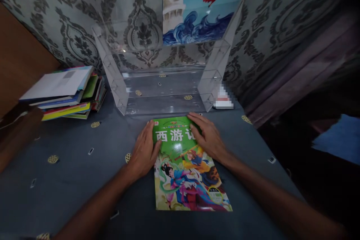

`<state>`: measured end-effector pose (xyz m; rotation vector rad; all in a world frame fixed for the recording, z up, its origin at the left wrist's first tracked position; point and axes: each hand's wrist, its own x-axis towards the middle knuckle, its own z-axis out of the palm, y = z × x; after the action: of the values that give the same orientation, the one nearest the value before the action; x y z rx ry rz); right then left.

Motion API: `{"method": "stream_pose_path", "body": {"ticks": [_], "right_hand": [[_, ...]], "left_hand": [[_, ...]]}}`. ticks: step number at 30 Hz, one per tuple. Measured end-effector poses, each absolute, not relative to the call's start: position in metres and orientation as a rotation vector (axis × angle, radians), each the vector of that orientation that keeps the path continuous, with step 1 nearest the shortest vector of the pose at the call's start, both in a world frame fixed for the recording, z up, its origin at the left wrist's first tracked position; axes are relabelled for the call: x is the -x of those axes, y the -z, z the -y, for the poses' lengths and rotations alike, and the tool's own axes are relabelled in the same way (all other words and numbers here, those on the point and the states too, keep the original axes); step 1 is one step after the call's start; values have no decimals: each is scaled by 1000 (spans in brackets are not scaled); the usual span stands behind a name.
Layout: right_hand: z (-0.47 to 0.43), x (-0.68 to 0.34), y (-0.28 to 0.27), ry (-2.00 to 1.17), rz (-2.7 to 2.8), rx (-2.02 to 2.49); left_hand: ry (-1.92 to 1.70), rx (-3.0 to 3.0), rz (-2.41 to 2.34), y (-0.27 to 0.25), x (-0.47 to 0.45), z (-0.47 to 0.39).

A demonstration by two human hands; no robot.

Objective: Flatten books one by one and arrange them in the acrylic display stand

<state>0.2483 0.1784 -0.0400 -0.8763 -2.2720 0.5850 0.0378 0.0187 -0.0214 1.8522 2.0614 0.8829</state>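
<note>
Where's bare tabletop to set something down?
Widest: the tabletop between the book stack and the left hand. Smaller: right of the right hand, up to the table's edge. Crowded: back left, with another person's hand beside the stack; and the narrow gap between the green book and the clear stand.

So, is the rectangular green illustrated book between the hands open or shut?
Shut: the book lies flat, cover up, no pages showing, left hand and right hand at its edges.
</note>
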Motion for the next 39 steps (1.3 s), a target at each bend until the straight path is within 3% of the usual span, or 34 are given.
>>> {"method": "stream_pose_path", "body": {"ticks": [18,25,39], "right_hand": [[-188,-249,31,-692,2220,843],[-200,-249,31,-808,2165,846],[-204,-243,28,-902,2096,869]], "left_hand": [[-866,-1976,-2076,23,-28,-24],[-603,-2258,-2156,14,-31,-27],[-299,-2591,-1463,-8,-111,-30]]}}
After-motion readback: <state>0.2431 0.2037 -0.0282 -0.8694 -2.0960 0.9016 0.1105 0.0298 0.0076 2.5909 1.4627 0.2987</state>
